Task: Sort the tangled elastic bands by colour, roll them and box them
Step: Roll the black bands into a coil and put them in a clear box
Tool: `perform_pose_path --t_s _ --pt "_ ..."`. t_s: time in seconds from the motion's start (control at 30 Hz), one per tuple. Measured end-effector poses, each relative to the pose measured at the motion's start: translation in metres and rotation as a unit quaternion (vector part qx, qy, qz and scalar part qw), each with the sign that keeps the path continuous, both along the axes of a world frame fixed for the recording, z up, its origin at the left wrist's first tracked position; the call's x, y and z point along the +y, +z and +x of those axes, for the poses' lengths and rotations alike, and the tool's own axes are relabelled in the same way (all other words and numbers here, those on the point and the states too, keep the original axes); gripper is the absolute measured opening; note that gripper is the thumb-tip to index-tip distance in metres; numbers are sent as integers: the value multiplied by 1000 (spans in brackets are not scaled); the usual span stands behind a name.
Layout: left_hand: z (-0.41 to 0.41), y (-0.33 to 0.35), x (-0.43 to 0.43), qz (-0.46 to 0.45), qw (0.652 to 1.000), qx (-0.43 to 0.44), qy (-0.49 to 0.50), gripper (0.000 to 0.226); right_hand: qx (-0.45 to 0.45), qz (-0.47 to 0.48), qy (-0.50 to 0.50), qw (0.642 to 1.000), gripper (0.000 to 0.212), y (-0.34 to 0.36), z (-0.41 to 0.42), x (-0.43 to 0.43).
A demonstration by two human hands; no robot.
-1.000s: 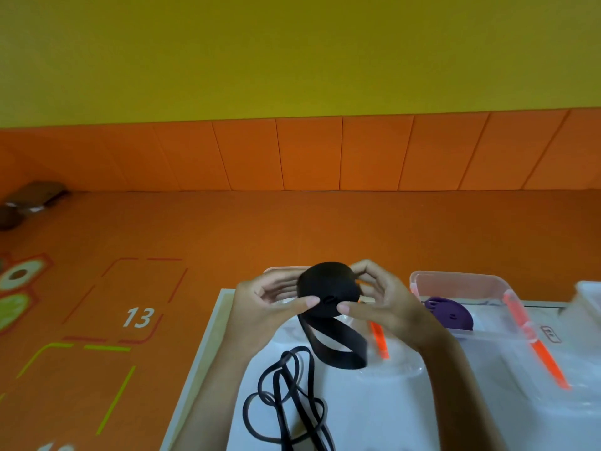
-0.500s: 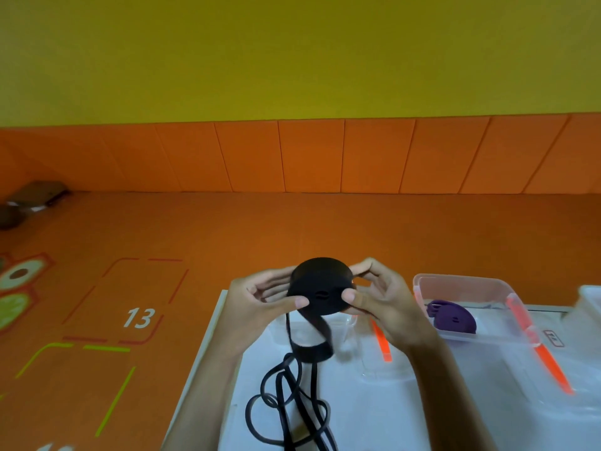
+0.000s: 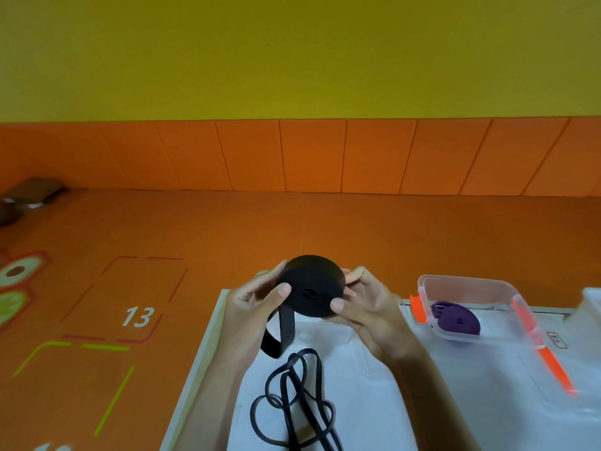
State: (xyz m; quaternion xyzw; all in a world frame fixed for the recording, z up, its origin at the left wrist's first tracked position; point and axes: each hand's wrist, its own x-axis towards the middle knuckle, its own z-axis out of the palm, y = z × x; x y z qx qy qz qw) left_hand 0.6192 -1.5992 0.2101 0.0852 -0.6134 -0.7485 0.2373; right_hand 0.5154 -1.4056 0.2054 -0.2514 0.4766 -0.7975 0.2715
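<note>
A black elastic band, wound into a thick flat roll (image 3: 310,284), is held up over the white table (image 3: 208,340). My left hand (image 3: 257,304) grips its left side and my right hand (image 3: 367,307) its right side, thumbs on its face. A short unrolled loop of the same band (image 3: 276,336) hangs below the roll. A thinner black band (image 3: 292,398) lies tangled on the table beneath. A rolled purple band (image 3: 457,322) sits inside a clear plastic box (image 3: 468,283) to the right.
A clear lid with an orange clip (image 3: 549,362) lies in front of the purple band's box. Another pale container (image 3: 590,304) shows at the right edge. Orange floor mats (image 3: 136,317) with a printed 13 lie left of the table.
The hanging loop of the black band has grown shorter as more of it wound onto the roll. Both hands and the roll rose slightly.
</note>
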Motion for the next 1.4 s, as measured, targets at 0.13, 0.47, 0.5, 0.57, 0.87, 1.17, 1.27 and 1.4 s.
perform_pose_path --t_s 0.13,0.47,0.5,0.57,0.87,1.17,1.27,1.4 --pt "10 -2 -18 -62 997 -38 5 42 181 205 14 962 53 8 -3 5" --pt "27 -16 -34 -60 997 -49 9 20 33 167 -92 981 31 2 21 -28" --pt "30 -15 -38 -55 997 -55 -7 27 19 148 -87 985 33 0 26 -31" --pt "34 -15 -45 -53 996 -63 -13 34 -11 119 -72 990 34 -4 39 -40" --pt "52 -35 -48 34 996 -73 33 26 12 269 -81 960 28 -5 70 -45" --pt "71 -40 -42 14 995 -93 -21 25 -70 184 -178 964 32 -26 107 -54" --pt "76 -41 -34 59 993 -96 45 16 -80 180 -190 962 35 -29 118 -61" --pt "84 -47 -31 113 984 -108 89 7 -99 158 -218 958 35 -30 128 -70"
